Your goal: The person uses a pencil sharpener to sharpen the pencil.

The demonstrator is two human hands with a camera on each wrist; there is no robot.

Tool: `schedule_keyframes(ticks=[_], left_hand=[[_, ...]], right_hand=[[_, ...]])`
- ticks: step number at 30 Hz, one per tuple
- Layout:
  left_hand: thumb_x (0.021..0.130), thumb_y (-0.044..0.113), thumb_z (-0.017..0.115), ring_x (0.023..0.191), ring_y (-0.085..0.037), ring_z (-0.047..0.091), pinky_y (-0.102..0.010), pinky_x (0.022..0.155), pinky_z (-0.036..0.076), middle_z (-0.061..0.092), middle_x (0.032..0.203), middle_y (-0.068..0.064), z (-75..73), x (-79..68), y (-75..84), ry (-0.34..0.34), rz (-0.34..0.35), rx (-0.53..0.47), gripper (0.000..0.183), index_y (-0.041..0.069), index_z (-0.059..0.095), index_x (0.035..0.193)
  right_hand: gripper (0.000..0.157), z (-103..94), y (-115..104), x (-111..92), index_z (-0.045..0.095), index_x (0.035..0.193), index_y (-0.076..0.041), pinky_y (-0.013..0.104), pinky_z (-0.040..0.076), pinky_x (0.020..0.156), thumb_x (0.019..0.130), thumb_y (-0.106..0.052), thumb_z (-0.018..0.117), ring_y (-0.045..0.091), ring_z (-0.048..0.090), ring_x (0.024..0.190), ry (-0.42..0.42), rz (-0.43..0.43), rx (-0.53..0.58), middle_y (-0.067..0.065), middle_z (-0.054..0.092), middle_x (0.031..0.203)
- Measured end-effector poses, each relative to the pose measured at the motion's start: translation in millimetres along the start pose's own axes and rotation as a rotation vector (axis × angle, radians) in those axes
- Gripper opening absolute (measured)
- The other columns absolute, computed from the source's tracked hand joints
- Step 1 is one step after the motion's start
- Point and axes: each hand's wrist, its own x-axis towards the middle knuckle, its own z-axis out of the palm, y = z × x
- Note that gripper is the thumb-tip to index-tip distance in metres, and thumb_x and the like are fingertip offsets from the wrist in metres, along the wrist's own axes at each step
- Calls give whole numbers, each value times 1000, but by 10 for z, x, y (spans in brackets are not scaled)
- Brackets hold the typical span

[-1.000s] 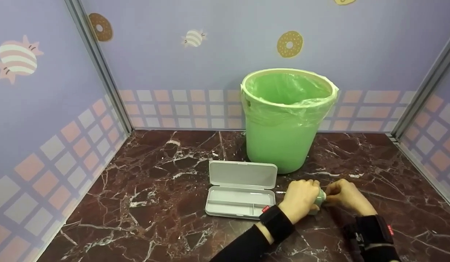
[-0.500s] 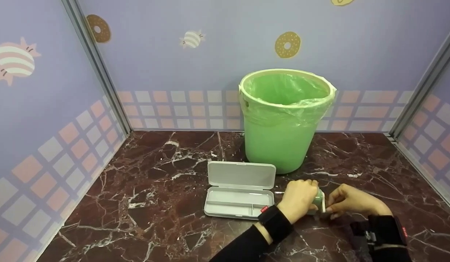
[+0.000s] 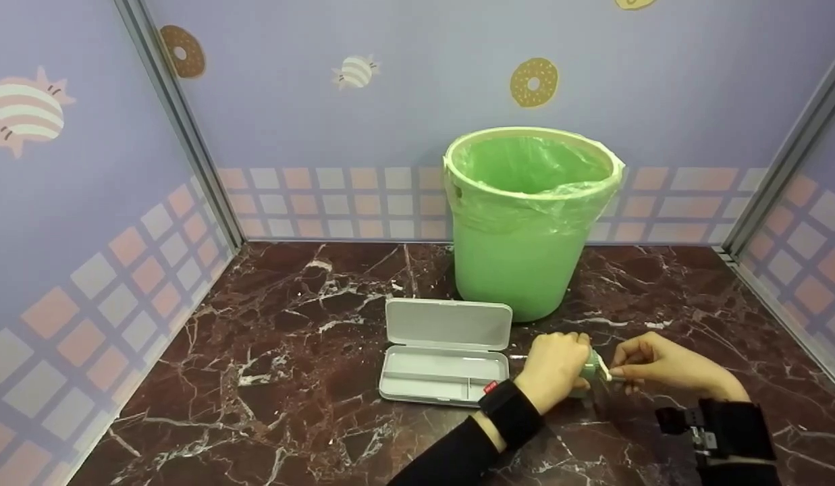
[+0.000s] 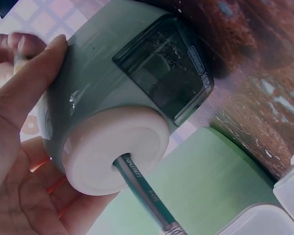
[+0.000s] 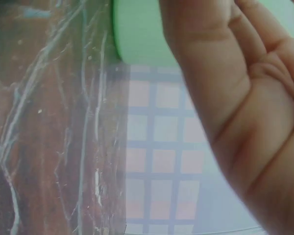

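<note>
A green crank pencil sharpener (image 3: 586, 370) is held by my left hand (image 3: 553, 368), which wraps over its top and hides most of it in the head view. In the left wrist view, a green pencil (image 4: 143, 190) with a metal end sticks out of the round pale face (image 4: 95, 169). The sharpener's dark see-through drawer (image 4: 169, 71) has bits of shavings in it. On the other side, my right hand (image 3: 670, 368) pinches the end of the white crank handle (image 3: 603, 368) between thumb and fingers. The right wrist view shows only part of the palm (image 5: 245, 112).
An open pale grey pencil case (image 3: 424, 390) with divided compartments lies just left of the sharpener, lid tipped back. Behind stands a green bin (image 3: 518, 263) with a clear liner. Patterned walls (image 3: 322, 115) enclose the dark marbled table (image 3: 289, 405) on the sides and back.
My right hand has gone round with the crank, first down, then slightly up and to the right. My left hand keeps the sharpener in place, and the pencil case has not moved.
</note>
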Motion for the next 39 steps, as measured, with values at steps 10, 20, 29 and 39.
schedule_keyframes(ticks=[10, 20, 29, 39], left_hand=[[63, 65, 78, 78, -4, 68, -20, 62, 53, 70, 94, 16, -39, 9, 8, -32, -15, 5, 67, 24, 69, 116], [66, 65, 77, 80, -3, 69, -19, 65, 54, 70, 97, 16, -36, 25, 5, -49, 3, 13, 68, 24, 67, 119], [66, 66, 76, 81, -4, 68, -19, 65, 54, 70, 99, 16, -8, 24, -2, -63, -1, 7, 69, 24, 66, 121], [67, 64, 78, 81, -4, 68, -19, 65, 54, 68, 96, 15, -17, 15, 1, -50, 19, -7, 64, 24, 66, 115]], right_hand=[[21, -5, -43, -5, 60, 97, 15, 21, 51, 55, 97, -5, 58, -1, 64, 67, 275, 42, -137, -11, 72, 80], [24, 71, 0, 89, 66, 101, 13, 20, 53, 57, 94, -10, 64, 3, 67, 68, 586, 122, -128, -10, 73, 77], [25, 141, 29, 213, 69, 100, 11, 22, 55, 62, 91, -12, 70, 3, 67, 68, 795, 177, -215, -7, 74, 77], [16, 169, 166, 283, 74, 95, 5, 16, 51, 66, 87, -10, 73, -5, 63, 75, 815, 178, -362, 17, 75, 96]])
